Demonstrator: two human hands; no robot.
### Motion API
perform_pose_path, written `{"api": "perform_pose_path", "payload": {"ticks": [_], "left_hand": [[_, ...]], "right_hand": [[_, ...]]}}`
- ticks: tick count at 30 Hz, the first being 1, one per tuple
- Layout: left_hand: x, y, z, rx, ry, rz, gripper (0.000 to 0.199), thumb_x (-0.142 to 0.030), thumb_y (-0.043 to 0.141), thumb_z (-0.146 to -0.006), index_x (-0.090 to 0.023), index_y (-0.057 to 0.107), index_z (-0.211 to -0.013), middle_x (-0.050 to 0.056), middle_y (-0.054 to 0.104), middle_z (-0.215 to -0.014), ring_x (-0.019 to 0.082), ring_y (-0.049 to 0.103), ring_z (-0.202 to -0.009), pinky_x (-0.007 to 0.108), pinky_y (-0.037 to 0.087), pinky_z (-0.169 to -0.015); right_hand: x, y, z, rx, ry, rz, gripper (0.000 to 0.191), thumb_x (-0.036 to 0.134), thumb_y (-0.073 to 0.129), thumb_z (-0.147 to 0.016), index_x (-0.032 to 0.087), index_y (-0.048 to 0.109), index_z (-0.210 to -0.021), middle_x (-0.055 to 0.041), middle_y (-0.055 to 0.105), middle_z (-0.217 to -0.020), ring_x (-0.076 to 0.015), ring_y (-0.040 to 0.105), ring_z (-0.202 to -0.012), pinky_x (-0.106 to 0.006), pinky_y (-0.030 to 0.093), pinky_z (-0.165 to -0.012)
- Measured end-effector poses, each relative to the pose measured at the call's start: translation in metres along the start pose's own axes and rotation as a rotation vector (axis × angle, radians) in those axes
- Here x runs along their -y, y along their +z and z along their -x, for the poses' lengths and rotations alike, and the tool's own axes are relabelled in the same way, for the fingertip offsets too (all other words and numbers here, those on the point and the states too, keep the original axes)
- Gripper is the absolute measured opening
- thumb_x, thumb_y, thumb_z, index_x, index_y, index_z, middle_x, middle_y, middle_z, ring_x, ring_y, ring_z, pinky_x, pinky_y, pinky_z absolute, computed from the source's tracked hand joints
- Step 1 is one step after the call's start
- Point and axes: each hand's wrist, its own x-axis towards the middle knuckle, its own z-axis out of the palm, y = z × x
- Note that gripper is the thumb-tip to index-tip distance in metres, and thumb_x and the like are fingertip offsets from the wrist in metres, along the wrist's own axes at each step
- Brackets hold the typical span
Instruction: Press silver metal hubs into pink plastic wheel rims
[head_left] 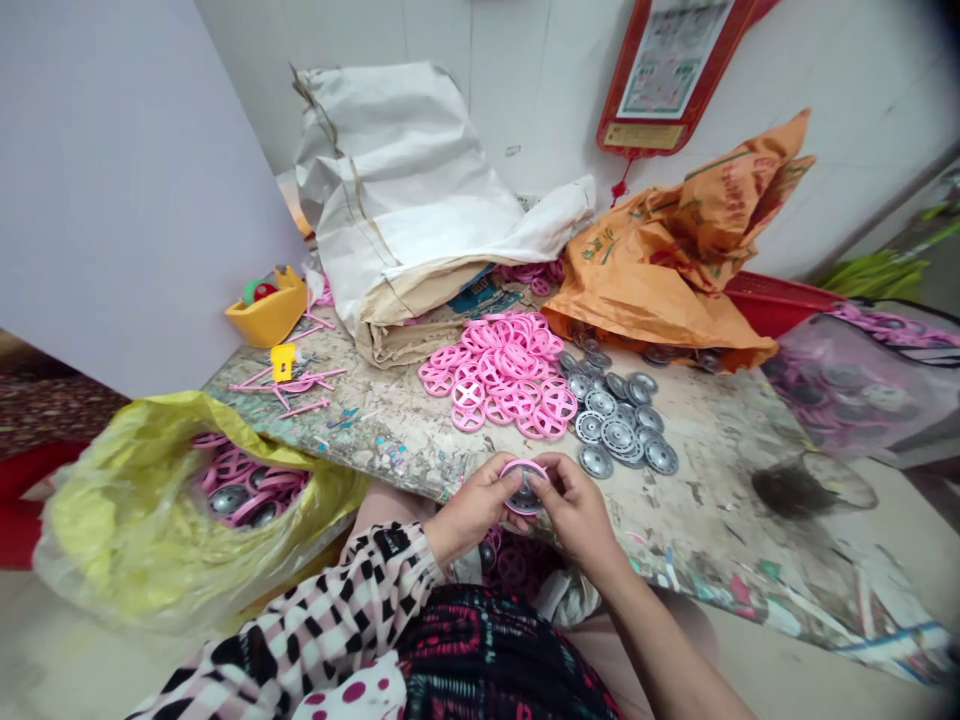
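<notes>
Between my two hands, over the table's front edge, is a small toy wheel (523, 492) with a pink rim and a grey hub. My left hand (474, 505) grips its left side, the thumb on the grey face. From the other side my right hand (576, 505) presses its thumb on the same wheel. Just beyond lies a heap of pink spoked wheel rims (506, 365). To its right are several loose grey wheel discs (619, 432). Below the hands, on the lap, more pink and grey wheels (517, 562) show in part.
A yellow bag (112, 520) of wheels stands at the left. White (420, 180) and orange (660, 270) sacks lie at the back. Pink sticks (300, 385) and a yellow tape dispenser (270, 308) are at the table's left; a mesh bag (862, 390) of wheels is at the right.
</notes>
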Motion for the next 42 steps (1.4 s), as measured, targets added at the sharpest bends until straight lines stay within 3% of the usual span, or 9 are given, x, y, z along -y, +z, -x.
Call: {"api": "perform_pose_path", "payload": {"ticks": [7, 12, 15, 20, 23, 26, 30, 36, 42], "left_hand": [[0.011, -0.014, 0.001, -0.037, -0.100, -0.426, 0.040, -0.050, 0.057, -0.079, -0.017, 0.055, -0.101, 0.000, 0.057, -0.066, 0.012, 0.055, -0.049, 0.022, 0.043, -0.045], [-0.007, -0.053, -0.007, -0.272, 0.183, -1.072, 0.030, -0.032, 0.055, -0.084, -0.019, 0.061, -0.110, -0.003, 0.053, -0.062, 0.012, 0.051, -0.059, 0.023, 0.042, -0.059], [-0.020, -0.074, -0.021, -0.420, 0.303, -1.427, 0.026, -0.018, 0.048, -0.085, -0.018, 0.062, -0.107, 0.006, 0.061, -0.093, 0.018, 0.057, -0.085, 0.030, 0.044, -0.077], [-0.030, -0.086, -0.044, -0.508, 0.218, -1.778, 0.026, -0.023, 0.043, -0.089, -0.019, 0.060, -0.109, 0.011, 0.054, -0.101, 0.022, 0.056, -0.088, 0.031, 0.043, -0.073], [-0.031, -0.087, -0.050, -0.475, 0.233, -1.814, 0.022, -0.026, 0.043, -0.090, -0.018, 0.062, -0.098, 0.010, 0.054, -0.098, 0.021, 0.055, -0.087, 0.030, 0.042, -0.072], [-0.030, -0.085, -0.047, -0.470, 0.331, -1.684, 0.016, -0.023, 0.049, -0.086, -0.018, 0.063, -0.090, 0.008, 0.055, -0.095, 0.021, 0.054, -0.089, 0.032, 0.042, -0.076], [-0.025, -0.077, -0.037, -0.482, 0.441, -1.263, 0.006, -0.023, 0.058, -0.079, -0.017, 0.061, -0.077, 0.005, 0.057, -0.088, 0.019, 0.053, -0.090, 0.033, 0.042, -0.084], [-0.022, -0.056, -0.029, -0.344, 0.060, -0.118, 0.022, -0.028, 0.068, -0.073, -0.017, 0.052, -0.082, 0.000, 0.057, -0.074, 0.012, 0.059, -0.066, 0.025, 0.047, -0.064], [-0.022, -0.036, -0.023, -0.327, -0.163, 0.266, 0.010, -0.016, 0.061, -0.081, -0.015, 0.053, -0.088, 0.004, 0.064, -0.076, 0.013, 0.064, -0.063, 0.023, 0.051, -0.060]], "right_hand": [[-0.035, 0.003, 0.012, 0.084, 0.110, -0.057, 0.032, 0.047, 0.057, -0.077, 0.018, 0.055, -0.089, 0.0007, 0.055, -0.068, -0.0148, 0.051, -0.062, -0.026, 0.043, -0.060], [-0.040, -0.004, 0.049, 0.373, -0.092, 0.564, 0.021, 0.024, 0.044, -0.088, 0.021, 0.062, -0.099, -0.0047, 0.062, -0.088, -0.0178, 0.058, -0.080, -0.029, 0.044, -0.072], [-0.041, -0.003, 0.068, 0.434, -0.228, 0.922, 0.033, 0.017, 0.038, -0.091, 0.023, 0.062, -0.112, -0.0072, 0.063, -0.094, -0.0187, 0.061, -0.079, -0.028, 0.045, -0.067], [-0.048, -0.019, 0.057, 0.248, -0.430, 0.980, 0.033, 0.026, 0.035, -0.096, 0.025, 0.061, -0.116, -0.0048, 0.066, -0.091, -0.0156, 0.062, -0.078, -0.025, 0.046, -0.069], [-0.051, -0.043, 0.027, 0.007, -0.375, 1.049, 0.033, 0.031, 0.037, -0.095, 0.020, 0.065, -0.108, -0.0083, 0.066, -0.098, -0.0194, 0.060, -0.088, -0.029, 0.046, -0.078], [-0.052, -0.063, -0.004, -0.195, -0.207, 1.178, 0.039, 0.032, 0.036, -0.095, 0.013, 0.063, -0.114, -0.0163, 0.062, -0.110, -0.0269, 0.056, -0.096, -0.038, 0.043, -0.084], [-0.060, -0.070, -0.029, -0.233, -0.028, 1.197, 0.043, 0.035, 0.034, -0.094, 0.010, 0.062, -0.115, -0.0197, 0.062, -0.103, -0.0303, 0.055, -0.092, -0.041, 0.041, -0.080], [-0.082, -0.073, -0.044, -0.270, 0.036, 1.054, 0.045, 0.041, 0.048, -0.085, 0.013, 0.060, -0.118, -0.0165, 0.060, -0.098, -0.0278, 0.056, -0.089, -0.037, 0.042, -0.076], [-0.080, -0.076, -0.042, -0.316, 0.145, 0.524, 0.041, 0.050, 0.062, -0.067, 0.015, 0.064, -0.090, -0.0049, 0.057, -0.072, -0.0199, 0.052, -0.067, -0.031, 0.040, -0.063]]}}
